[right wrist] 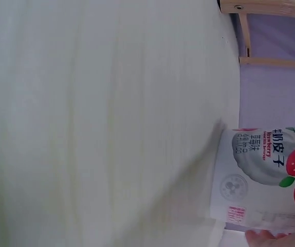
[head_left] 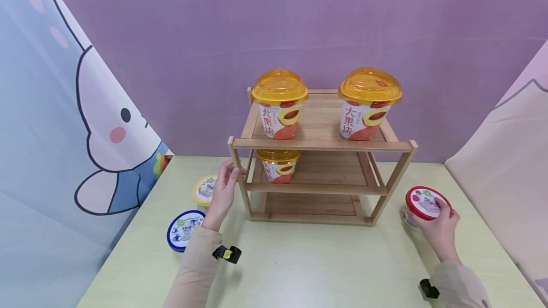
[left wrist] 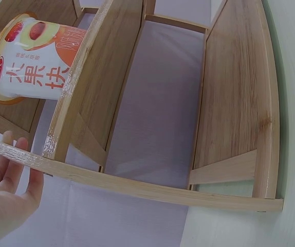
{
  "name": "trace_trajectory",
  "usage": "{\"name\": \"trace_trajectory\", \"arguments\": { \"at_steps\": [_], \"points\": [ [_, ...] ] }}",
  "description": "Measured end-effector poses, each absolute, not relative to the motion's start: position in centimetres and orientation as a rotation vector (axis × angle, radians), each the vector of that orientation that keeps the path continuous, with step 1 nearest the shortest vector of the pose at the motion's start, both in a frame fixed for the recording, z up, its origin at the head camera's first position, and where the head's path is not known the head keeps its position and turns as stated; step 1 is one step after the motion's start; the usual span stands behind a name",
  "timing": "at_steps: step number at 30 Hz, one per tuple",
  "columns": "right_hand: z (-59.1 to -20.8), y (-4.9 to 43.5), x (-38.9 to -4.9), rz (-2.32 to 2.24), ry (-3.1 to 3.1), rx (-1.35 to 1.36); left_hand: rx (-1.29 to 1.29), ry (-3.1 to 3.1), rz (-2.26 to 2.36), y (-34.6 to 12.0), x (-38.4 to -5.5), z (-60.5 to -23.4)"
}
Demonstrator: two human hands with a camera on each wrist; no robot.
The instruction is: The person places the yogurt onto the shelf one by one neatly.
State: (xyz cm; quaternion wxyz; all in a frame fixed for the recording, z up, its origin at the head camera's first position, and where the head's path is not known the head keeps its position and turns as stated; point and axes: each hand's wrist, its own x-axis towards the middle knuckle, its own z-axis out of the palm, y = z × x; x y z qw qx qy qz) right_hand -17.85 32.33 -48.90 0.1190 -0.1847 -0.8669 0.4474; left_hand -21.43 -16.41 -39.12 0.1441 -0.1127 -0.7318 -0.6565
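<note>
My left hand [head_left: 223, 193] is at the left front post of a wooden three-tier shelf rack [head_left: 318, 122], and its fingers [left wrist: 19, 154] curl round the post in the left wrist view. Over on the right, my right hand [head_left: 442, 233] grips a cup with a red lid [head_left: 421, 198] from its sides. Strawberries and printed text show on the wall of that cup [right wrist: 260, 180] in the right wrist view; its lid lies mostly outside that view.
Two orange-lidded fruit cups stand on the top tier, one left [head_left: 280, 103] and one right [head_left: 368, 103]. Another such cup [head_left: 279, 168] sits at the middle tier's left. Left of the rack are a yellow-lidded cup [head_left: 203, 189] and a blue-lidded cup [head_left: 184, 229] on the table [head_left: 317, 260].
</note>
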Motion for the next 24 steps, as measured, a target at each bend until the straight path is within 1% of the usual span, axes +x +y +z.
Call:
{"name": "trace_trajectory", "arguments": {
  "at_steps": [13,24],
  "points": [
    [-48.8,32.2,-17.9,1.366,-2.389,-0.55,-0.348,-2.095,-1.866,-16.3,-21.4,-39.2],
    [-46.4,31.8,-17.1,1.297,-2.404,-0.488,-0.337,-2.11,-1.899,-16.4,-21.5,-39.1]
  ]
}}
